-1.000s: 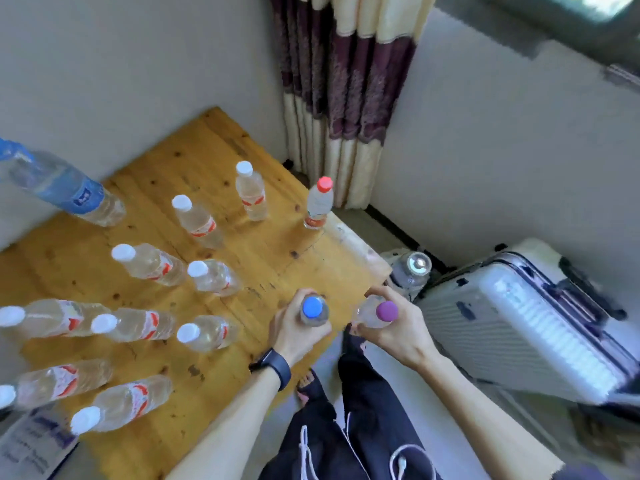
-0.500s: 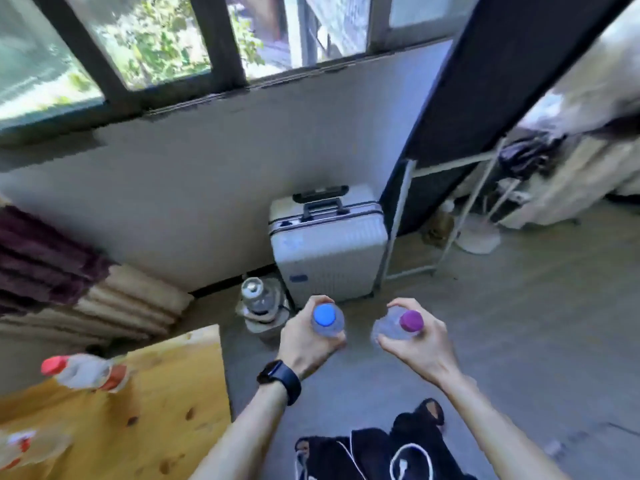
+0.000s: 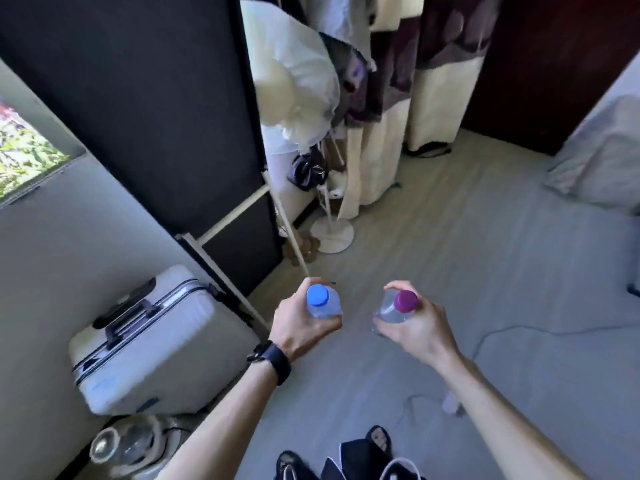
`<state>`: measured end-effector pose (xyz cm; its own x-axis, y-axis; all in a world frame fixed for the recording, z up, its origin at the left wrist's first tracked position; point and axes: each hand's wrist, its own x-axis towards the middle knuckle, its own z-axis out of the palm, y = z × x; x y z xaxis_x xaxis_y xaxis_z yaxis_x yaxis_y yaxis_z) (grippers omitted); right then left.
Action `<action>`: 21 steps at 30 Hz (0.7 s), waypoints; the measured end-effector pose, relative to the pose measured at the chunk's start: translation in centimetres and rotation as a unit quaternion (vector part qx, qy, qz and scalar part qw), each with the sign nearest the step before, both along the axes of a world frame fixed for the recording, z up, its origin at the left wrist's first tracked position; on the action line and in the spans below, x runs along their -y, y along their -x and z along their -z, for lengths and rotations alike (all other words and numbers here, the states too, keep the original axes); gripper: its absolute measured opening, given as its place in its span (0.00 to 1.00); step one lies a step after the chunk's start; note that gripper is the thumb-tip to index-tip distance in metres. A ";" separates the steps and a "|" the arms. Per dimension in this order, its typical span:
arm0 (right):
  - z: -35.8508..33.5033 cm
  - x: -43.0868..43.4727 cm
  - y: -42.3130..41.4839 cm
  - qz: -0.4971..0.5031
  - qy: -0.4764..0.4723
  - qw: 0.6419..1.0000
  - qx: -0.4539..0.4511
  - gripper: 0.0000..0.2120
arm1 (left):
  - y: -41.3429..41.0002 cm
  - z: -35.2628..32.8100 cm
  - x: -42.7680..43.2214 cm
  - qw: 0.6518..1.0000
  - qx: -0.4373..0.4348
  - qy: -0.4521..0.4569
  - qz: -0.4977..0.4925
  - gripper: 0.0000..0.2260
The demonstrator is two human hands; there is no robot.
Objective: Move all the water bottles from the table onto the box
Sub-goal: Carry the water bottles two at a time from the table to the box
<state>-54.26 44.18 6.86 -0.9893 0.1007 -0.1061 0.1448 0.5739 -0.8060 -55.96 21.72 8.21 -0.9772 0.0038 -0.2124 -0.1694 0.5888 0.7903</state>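
Midway, two water bottles were held above the floor (image 3: 485, 271): the blue-capped bottle (image 3: 323, 306) clamped in the left grip (image 3: 298, 330), the purple-capped bottle (image 3: 398, 308) in the right grip (image 3: 415, 330). Neither bench nor box was seen, so both bottles were judged yet to be set down there.
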 end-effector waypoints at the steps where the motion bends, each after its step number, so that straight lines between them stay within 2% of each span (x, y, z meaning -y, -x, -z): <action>1: -0.3 -1.7 1.1 0.013 -0.005 1.000 -0.006 0.26 | 1.6 -0.1 -1.8 1.000 0.002 0.001 0.013 0.20; 12: -1.8 -18.2 14.6 0.138 -0.044 0.989 -0.027 0.24 | 22.1 -0.2 -20.0 0.979 -0.025 0.068 0.193 0.20; 21: -5.8 -31.6 29.0 0.253 -0.041 0.966 -0.021 0.23 | 43.6 -6.1 -36.0 0.944 -0.086 0.059 0.312 0.16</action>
